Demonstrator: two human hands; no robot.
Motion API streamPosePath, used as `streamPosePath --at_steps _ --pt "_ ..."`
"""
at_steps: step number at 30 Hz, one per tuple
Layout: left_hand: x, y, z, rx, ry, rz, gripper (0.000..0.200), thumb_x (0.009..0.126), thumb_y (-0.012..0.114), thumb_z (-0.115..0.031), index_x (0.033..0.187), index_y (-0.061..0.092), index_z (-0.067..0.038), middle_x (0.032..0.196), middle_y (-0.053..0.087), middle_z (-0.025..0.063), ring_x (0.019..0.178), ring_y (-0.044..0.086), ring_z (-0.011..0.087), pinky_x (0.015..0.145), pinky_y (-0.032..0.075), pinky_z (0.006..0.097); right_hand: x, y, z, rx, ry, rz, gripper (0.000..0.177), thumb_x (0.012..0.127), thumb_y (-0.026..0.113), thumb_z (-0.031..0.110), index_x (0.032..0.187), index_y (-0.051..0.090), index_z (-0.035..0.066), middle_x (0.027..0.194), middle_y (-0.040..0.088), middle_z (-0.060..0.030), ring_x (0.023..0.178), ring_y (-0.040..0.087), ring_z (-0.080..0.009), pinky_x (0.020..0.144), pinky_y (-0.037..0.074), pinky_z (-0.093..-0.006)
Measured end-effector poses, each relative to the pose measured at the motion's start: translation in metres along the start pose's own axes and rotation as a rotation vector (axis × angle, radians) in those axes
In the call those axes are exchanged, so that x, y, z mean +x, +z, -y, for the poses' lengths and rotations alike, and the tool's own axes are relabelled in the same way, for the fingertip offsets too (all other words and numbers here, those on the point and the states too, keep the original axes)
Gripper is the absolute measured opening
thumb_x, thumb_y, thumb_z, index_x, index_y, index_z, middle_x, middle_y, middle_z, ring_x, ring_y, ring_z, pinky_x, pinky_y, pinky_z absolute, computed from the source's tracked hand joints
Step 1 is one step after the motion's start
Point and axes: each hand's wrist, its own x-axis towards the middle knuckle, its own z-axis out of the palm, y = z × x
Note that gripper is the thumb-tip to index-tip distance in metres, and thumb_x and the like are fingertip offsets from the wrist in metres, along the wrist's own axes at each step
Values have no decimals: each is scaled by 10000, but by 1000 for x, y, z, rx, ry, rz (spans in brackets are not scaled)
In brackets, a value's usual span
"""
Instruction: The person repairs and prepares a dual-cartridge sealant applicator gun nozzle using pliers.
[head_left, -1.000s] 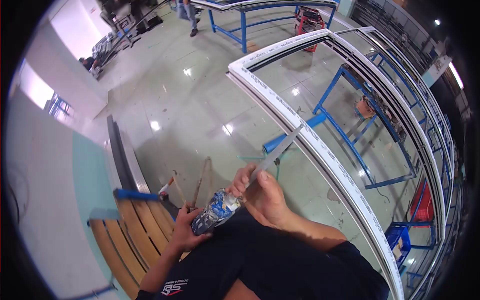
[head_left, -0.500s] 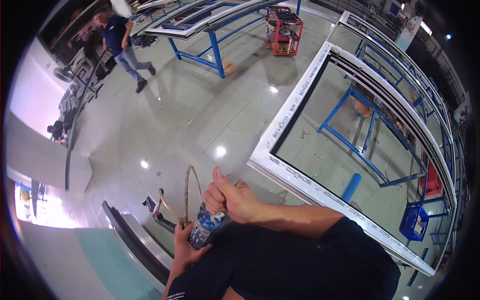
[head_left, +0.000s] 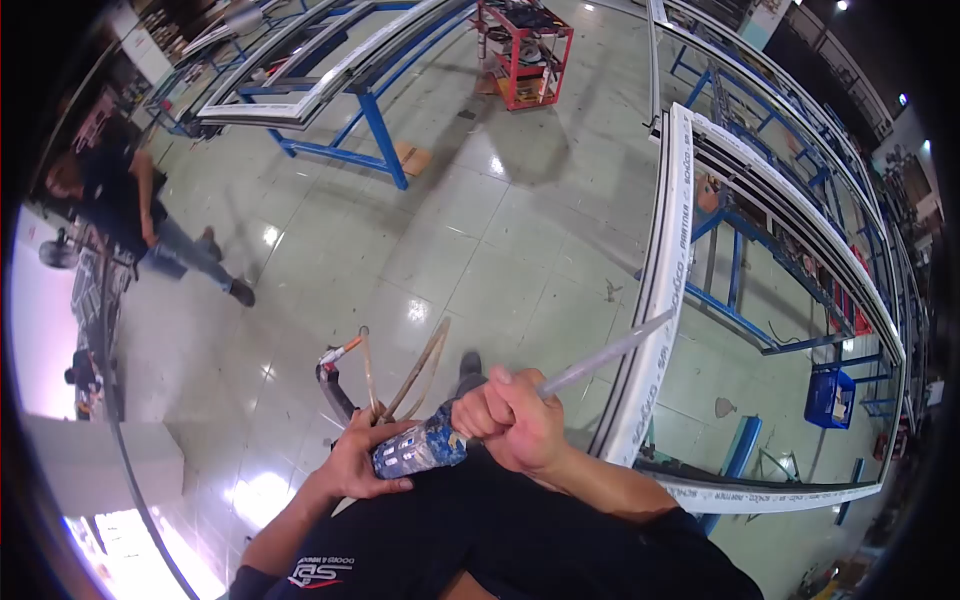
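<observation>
My left hand (head_left: 355, 462) is closed around a blue-and-grey cylinder (head_left: 422, 450) with scuffed, crumpled-looking patches, held in front of my shirt. At the cylinder's far end, my right hand (head_left: 510, 418) makes a fist with the thumb on top. A long grey tapered rod (head_left: 605, 357) sticks out of that fist toward the white frame (head_left: 657, 390), overlapping its edge in this view. I cannot tell whether rod and cylinder are one piece. Beyond my left hand rise a looped tan hose (head_left: 425, 362) and a black fitting with an orange part (head_left: 345, 350).
A large white-edged frame lies on blue stands at right, with a blue crate (head_left: 829, 398) beneath. A red tool cart (head_left: 535, 65) and a blue-legged table (head_left: 380, 140) stand beyond the tiled floor (head_left: 500, 260). Another person (head_left: 150, 205) walks at left.
My view has turned right, and the white frame's near edge is closer to my right hand. The cylinder has tipped from upright toward level. The person at left appears nearer.
</observation>
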Motion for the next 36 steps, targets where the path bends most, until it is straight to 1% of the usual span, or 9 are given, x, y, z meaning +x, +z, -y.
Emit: streamPosePath --at_steps 10,15,19,20,23,24,26,33,36 --pt "316 -193 73 -80 45 260 920 646 916 -575 1423 680 -143 1251 594 199 1200 524 405 1106 381 489 293 -74 101 25 -154 -96 584 1109 458 248 572 276 110 517 229 -6 508 233 -168 563 257 -379" --pt "463 -251 98 -89 111 142 902 647 920 -574 1416 686 -166 1272 583 200 1221 526 406 1105 393 506 436 -97 174 -41 -177 -235 601 1119 434 272 574 233 118 516 221 -12 505 235 -171 573 303 -367" --pt "582 -298 146 -208 127 -82 883 656 883 -643 1334 722 -102 1310 577 229 1243 536 408 1113 405 511 586 -139 227 -530 -187 -13 414 1077 584 369 805 575 56 758 537 -65 677 488 -178 682 431 -359" --pt "611 -312 167 -243 138 -128 884 662 868 -667 1309 729 -81 1333 575 238 1260 537 413 1121 403 510 622 -157 248 -741 -169 117 377 1016 691 365 1135 619 15 1017 635 -96 883 619 -205 809 498 -363" --pt "708 -361 209 -358 166 -277 907 727 795 -738 1213 736 26 1428 555 263 1353 517 416 1159 376 502 722 -205 283 -1136 -404 -63 635 995 672 575 1248 580 0 1119 626 -98 1069 637 -233 954 487 -376" --pt "744 -382 217 -420 155 -305 903 743 789 -735 1207 734 38 1437 552 263 1369 508 415 1167 367 500 742 -235 300 -1224 -290 -132 630 990 706 502 1333 556 -5 1202 634 -99 1194 624 -252 1001 496 -383" --pt "804 -418 237 -504 119 -308 908 771 778 -726 1222 714 59 1449 551 251 1380 502 393 1171 359 483 769 -307 318 -1389 -109 -449 526 956 771 363 1309 579 24 1212 678 -112 1123 676 -271 963 534 -395" --pt "990 -512 287 -615 -30 -108 907 827 759 -699 1278 664 81 1414 595 188 1309 557 294 1134 392 430 782 -508 361 -1360 392 -1102 953 866 851 526 1526 413 -4 1383 569 -300 1247 633 -393 1005 542 -443" --pt "1061 -515 318 -642 -158 -19 893 840 753 -700 1262 671 83 1347 642 166 1254 587 263 1101 423 420 835 -588 391 -1539 406 -1042 1076 839 866 542 1587 331 -16 1468 485 -318 1339 550 -432 1072 509 -464"
